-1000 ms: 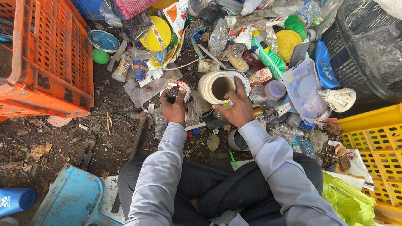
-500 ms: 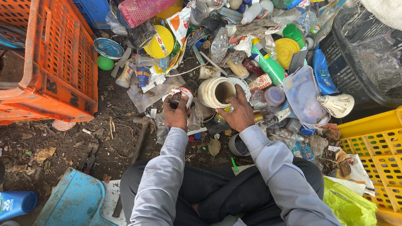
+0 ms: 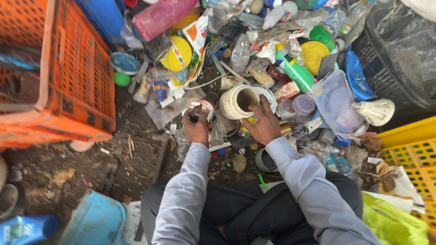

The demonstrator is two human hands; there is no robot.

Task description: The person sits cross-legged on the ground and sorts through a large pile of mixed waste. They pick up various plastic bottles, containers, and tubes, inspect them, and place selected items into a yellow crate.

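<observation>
A big orange slatted plastic crate (image 3: 44, 71) was parked well left of the pile. The cream round plastic tub (image 3: 239, 101), lying open-mouthed on the dirt floor, was steadied by the right hand (image 3: 263, 123), fingers spread on its rim. A small red-and-white labelled can (image 3: 203, 109) was clamped in the left hand (image 3: 196, 127). Probably best done with the tub pinned firmly.

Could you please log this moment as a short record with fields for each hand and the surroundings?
left hand: left hand grips a small can
right hand: right hand rests on the rim of a cream jar lying on its side
left side: orange crate
right side: yellow crate, black basket
ground: heap of mixed plastic bottles and lids
</observation>
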